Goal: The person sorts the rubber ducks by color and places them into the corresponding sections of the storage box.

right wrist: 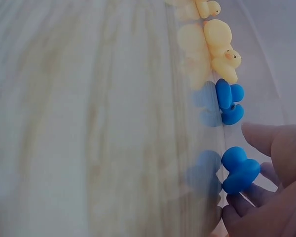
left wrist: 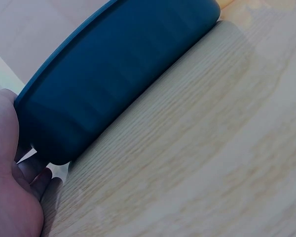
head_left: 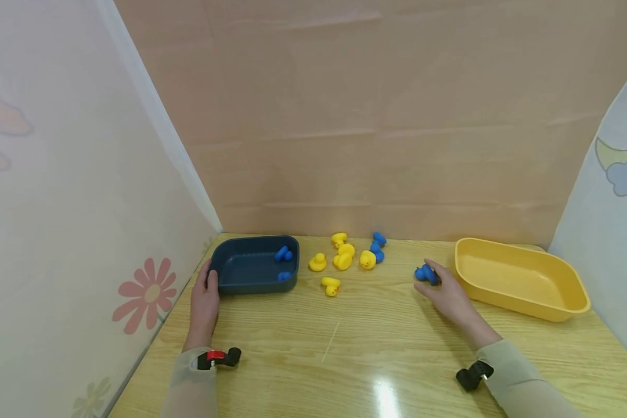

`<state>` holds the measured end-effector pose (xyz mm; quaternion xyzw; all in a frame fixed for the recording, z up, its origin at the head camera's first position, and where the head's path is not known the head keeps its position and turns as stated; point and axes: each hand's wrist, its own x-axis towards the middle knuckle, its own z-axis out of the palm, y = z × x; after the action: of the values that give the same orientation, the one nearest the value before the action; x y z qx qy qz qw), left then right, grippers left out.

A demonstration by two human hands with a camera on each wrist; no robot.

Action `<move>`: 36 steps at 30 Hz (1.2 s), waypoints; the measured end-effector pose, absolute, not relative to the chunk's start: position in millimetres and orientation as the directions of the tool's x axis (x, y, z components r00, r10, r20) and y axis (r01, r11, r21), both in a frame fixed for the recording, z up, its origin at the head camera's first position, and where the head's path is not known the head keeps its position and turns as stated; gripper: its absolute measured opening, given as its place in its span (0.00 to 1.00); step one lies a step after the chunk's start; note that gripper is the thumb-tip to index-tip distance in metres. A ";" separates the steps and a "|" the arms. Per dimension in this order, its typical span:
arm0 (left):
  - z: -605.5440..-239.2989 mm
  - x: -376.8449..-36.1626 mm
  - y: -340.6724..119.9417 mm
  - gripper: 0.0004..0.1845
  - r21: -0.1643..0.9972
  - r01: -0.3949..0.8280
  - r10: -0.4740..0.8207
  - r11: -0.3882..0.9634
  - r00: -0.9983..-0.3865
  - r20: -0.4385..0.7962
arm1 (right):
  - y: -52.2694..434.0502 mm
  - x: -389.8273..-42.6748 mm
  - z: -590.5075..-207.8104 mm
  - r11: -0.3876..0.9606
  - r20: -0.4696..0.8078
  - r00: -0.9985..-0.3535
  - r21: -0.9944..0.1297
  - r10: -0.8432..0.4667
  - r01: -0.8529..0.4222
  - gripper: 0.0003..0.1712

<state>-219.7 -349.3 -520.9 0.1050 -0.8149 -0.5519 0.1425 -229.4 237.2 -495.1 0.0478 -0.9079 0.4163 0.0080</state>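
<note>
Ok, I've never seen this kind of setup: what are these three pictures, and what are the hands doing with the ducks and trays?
No machine here: a person works with two bare hands, wearing three cameras. The wide picture comes from the head, looking down at a wooden table. The other two come from the wrists.

The left hand rests against the end of a dark blue tray, which holds two blue ducks; the left wrist view shows that tray's wall up close. The right hand pinches a blue duck on the table, seen close up in the right wrist view. Between the trays lie yellow ducks and more blue ones. On the right sits a yellow tray.
</note>
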 end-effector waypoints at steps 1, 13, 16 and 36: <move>-520.9 -219.8 -349.3 0.36 0.930 -0.014 -0.328 0.367 -0.938 0.115 | 237.7 -229.3 -494.9 0.651 0.052 -0.995 -0.753 -0.082 -0.093 0.48; -521.4 -221.2 -348.3 0.36 0.935 -0.028 -0.333 0.353 -0.938 0.098 | 239.3 -226.0 -495.1 0.658 0.096 -0.989 -0.739 -0.113 -0.147 0.38; -520.6 -220.6 -348.1 0.36 0.934 -0.025 -0.328 0.356 -0.939 0.100 | 239.0 -224.9 -494.8 0.654 0.098 -0.989 -0.742 -0.113 -0.149 0.36; -520.6 -220.3 -349.1 0.35 0.932 -0.016 -0.331 0.363 -0.937 0.113 | 228.7 -231.0 -493.5 0.667 0.130 -0.987 -0.727 -0.099 -0.163 0.30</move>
<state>-220.3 -349.1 -520.6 0.1067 -0.8132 -0.5542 0.1421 -231.0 228.7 -493.5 0.0717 -0.9122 0.4016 0.0396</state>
